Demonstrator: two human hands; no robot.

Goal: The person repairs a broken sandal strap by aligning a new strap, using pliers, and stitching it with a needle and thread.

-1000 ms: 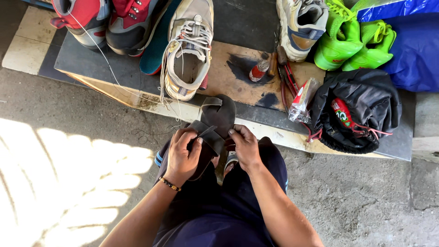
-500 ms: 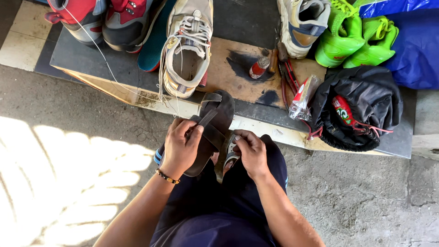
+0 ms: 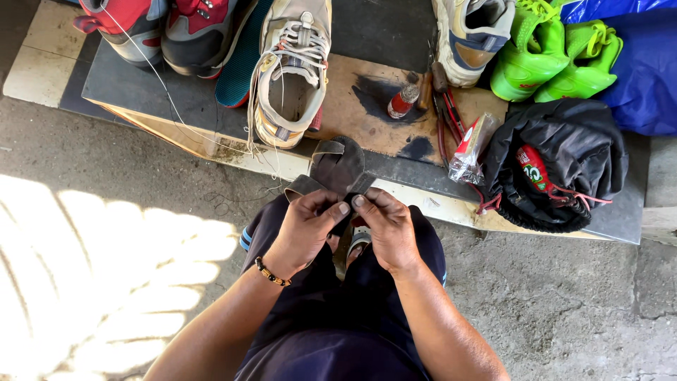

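A dark strapped sandal rests over my knees, its toe end pointing at the low platform. My left hand, with a beaded bracelet at the wrist, grips the sandal's left side and a grey strap. My right hand holds its right side, and the thumbs meet over a strap in the middle. The sandal's lower half is hidden under my hands. Right ahead of the sandal stands a worn beige sneaker with loose laces.
On the wooden board lie a small red bottle, red-handled pliers and a clear packet. A black bag, green shoes, a blue sheet and red-grey shoes surround it. Concrete floor lies below.
Both hands have shifted along the sandal and come together at its middle strap. The sandal has turned a little on my knees.
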